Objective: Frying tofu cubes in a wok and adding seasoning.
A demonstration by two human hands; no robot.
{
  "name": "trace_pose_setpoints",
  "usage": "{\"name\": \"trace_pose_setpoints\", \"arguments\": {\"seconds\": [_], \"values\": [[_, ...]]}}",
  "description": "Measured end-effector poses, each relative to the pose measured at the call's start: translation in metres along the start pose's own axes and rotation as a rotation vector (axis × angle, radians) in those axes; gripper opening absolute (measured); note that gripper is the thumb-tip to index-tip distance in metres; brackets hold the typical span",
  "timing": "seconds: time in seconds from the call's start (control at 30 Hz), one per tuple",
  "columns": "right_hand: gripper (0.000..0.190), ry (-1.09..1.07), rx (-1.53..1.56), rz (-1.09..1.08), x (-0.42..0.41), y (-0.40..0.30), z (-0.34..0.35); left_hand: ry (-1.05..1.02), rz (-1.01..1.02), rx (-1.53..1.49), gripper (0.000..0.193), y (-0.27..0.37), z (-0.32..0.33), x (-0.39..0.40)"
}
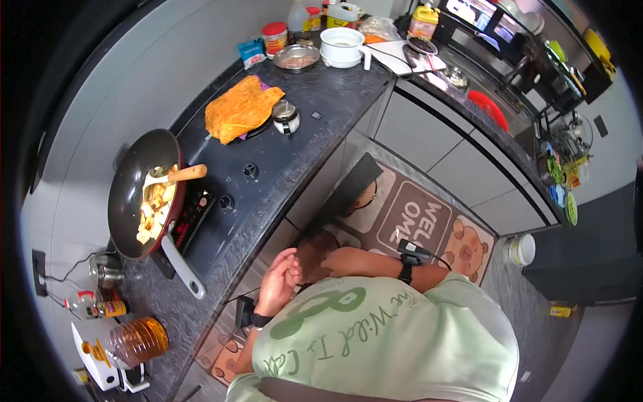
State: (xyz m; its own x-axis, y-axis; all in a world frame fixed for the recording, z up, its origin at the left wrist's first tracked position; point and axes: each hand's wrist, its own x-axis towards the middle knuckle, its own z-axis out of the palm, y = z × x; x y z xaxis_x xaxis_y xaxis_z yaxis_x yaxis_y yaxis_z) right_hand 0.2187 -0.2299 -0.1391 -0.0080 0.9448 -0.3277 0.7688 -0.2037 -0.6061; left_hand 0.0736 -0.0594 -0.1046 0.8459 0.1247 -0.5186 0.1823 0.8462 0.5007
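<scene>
My left hand (pixel 282 276) is raised in front of my body by the counter edge, fingers loosely bent and holding nothing visible. My right hand (pixel 330 260) sits close to my belly, its fingers hard to make out. Before me to the left, a dark wok (pixel 128 201) stands tilted in view on an induction cooker (pixel 195 216) with lit red marks. Pale, browned food pieces (pixel 156 211) lie inside it. A spatula with a wooden handle (pixel 187 173) rests across the wok's rim. The wok's grey handle (pixel 183 269) points toward the counter edge.
An orange cloth (pixel 241 110) and a glass jar of white grains (pixel 286 118) are farther along the counter (pixel 321 138). Behind stand a metal bowl (pixel 296 59) and a white pot (pixel 342 47). An oil jug (pixel 138 341) lies in view at lower left. A patterned mat (pixel 402 201) covers the floor.
</scene>
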Motion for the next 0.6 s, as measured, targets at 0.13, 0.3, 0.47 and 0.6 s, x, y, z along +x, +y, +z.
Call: {"name": "trace_pose_setpoints", "arguments": {"seconds": [0.13,0.3,0.47,0.6], "values": [[0.034,-0.106,0.017,0.133,-0.024,0.005,-0.004,0.006,-0.056,0.027,0.023,-0.01,0.019,0.019],[0.03,0.023,0.065,0.11,-0.043,0.052,0.006,0.017,-0.091,0.076,0.023,-0.025,0.054,0.048],[0.029,-0.003,0.039,0.103,-0.085,0.11,-0.035,0.029,-0.048,0.106,0.022,-0.049,0.105,0.101],[0.034,-0.035,0.048,0.212,-0.131,0.172,-0.067,-0.064,-0.144,0.179,0.021,-0.075,0.169,0.146]]}}
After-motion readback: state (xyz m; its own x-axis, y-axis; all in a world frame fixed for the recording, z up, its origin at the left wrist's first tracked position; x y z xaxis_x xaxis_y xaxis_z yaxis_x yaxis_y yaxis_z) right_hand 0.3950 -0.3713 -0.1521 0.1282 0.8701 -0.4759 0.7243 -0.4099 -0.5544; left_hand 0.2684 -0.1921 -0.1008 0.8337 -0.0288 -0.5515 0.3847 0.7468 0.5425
